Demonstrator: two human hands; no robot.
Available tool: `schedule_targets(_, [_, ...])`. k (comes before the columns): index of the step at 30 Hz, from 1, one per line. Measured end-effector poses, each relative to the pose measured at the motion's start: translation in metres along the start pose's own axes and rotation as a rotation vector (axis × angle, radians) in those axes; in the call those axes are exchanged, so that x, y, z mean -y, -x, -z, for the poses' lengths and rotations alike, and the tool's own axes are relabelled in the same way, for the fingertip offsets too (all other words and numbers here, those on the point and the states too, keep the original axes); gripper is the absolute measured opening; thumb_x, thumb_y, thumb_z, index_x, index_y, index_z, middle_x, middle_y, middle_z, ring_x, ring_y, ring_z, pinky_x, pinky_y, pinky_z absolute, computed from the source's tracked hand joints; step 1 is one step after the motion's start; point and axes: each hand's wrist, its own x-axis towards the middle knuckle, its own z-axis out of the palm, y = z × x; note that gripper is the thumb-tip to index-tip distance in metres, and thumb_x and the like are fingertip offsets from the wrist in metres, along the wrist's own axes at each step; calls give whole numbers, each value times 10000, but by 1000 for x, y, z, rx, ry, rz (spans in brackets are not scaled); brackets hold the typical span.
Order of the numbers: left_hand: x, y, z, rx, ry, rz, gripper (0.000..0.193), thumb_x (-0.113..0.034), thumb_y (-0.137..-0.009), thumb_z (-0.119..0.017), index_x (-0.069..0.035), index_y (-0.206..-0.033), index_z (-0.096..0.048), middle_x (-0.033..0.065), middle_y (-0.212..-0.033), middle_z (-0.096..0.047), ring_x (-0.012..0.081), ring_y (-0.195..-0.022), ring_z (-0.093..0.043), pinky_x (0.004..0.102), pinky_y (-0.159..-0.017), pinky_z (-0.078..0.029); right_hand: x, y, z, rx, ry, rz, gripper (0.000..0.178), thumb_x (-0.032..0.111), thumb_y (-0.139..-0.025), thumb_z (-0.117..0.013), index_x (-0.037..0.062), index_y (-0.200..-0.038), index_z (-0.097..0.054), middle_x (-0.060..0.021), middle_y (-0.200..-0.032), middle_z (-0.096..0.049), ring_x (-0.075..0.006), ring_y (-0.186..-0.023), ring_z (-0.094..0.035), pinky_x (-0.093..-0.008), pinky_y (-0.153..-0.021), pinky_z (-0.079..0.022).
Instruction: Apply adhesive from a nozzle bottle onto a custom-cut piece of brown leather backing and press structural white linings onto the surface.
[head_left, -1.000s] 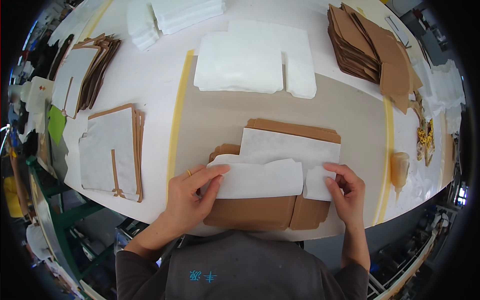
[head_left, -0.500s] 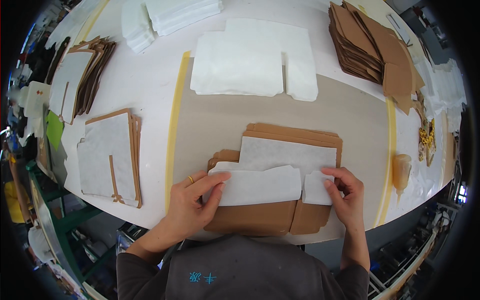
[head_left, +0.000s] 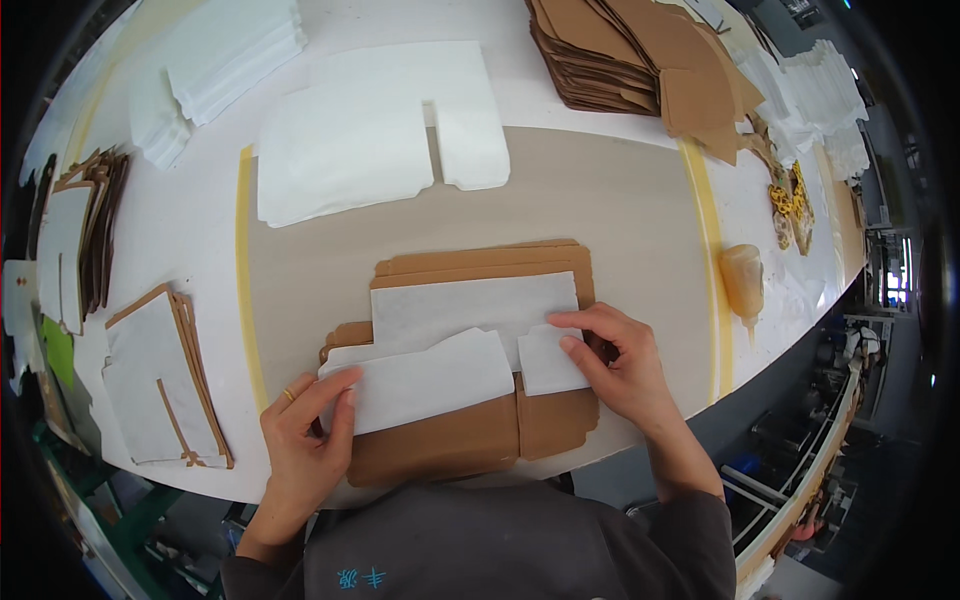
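A white sheet [head_left: 440, 300] lies on brown die-cut panels [head_left: 430, 450], which show round its edges. The near part of the sheet is turned back as a long strip [head_left: 435, 380] and a small flap [head_left: 553, 360], with a slit between them. At the strip's left end, my left hand [head_left: 305, 435] pinches the sheet between thumb and index finger. My right hand [head_left: 625, 365] grips the flap the same way at its upper right corner. Beyond them lies a slotted stack of white sheets [head_left: 350, 150].
White-faced brown panels [head_left: 160, 385] lie at left, and more panels [head_left: 80, 230] stand behind them. A brown panel stack [head_left: 600, 60] sits far right, near an amber squeeze bottle [head_left: 742, 282]. Yellow tape [head_left: 708, 270] borders the grey mat [head_left: 600, 200]. White stacks [head_left: 235, 60] sit far left.
The whole view has swung, so table items appear farther left and tilted. Both hands keep their pinch on the white sheet, whose turned-back strip still lies over the brown panels.
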Motion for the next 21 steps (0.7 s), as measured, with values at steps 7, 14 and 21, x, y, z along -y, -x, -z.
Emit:
schedule_targets(7, [-1,-1,-2,7,2,-4,177,22,-820,-646,-22,-984,-697,50,-656,-534,106,-497,-436,242,-438,-322,-2,-1,2,-19,24,21,181,18,-834,-663,60,-1007,-693,-39,-729,-560,-104,-511,-434,-258,-488,-367])
schedule_targets(14, [1,2,2,-14,-36,-6,186,7,-817,-652,-29,-995,-691,54,-653,-533,114,-489,-431,249,-446,-325,0,-5,-3,47,-9,-7,230,-16,-840,-636,72,-1045,-691,-3,-743,-532,-62,-570,-403,-221,-516,-337])
schedule_targets(21, [8,6,5,30,59,20,234,3,-835,-644,-52,-1060,-676,56,-661,-554,128,-478,-427,254,-451,-349,4,1,3,-8,115,8,252,12,-806,-681,79,-1048,-693,-24,-690,-510,-92,-530,-412,-238,-492,-340])
